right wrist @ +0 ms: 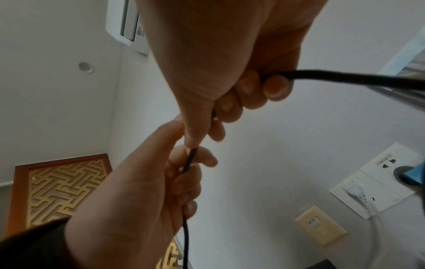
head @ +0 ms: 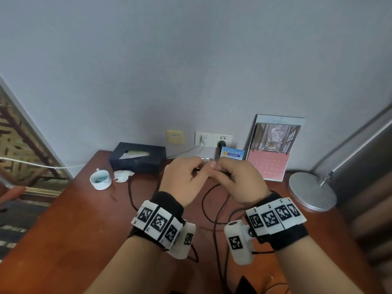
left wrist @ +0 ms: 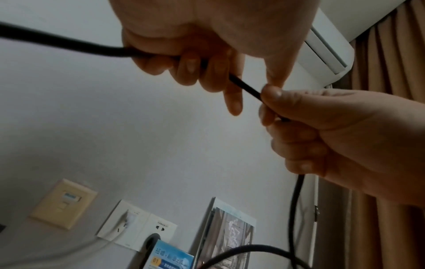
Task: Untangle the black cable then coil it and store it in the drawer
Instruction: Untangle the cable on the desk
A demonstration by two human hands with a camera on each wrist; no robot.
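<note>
Desk (head: pixel 80 219) below both hands carries slack loops of black cable (head: pixel 209 211). Left hand (head: pixel 182 179) and right hand (head: pixel 237 180) raised, thumbs nearly touching, each curled tight round the cable; short taut span between them. Blue card (head: pixel 232 153) behind right hand: print probably Chinese, unreadable.

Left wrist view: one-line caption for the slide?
Left hand and right hand both grip the black cable, a short taut span between them, wall sockets below.

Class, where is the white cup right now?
In the head view, the white cup stands on the table's left side, beside crumpled tissue, before the tissue box.
</note>
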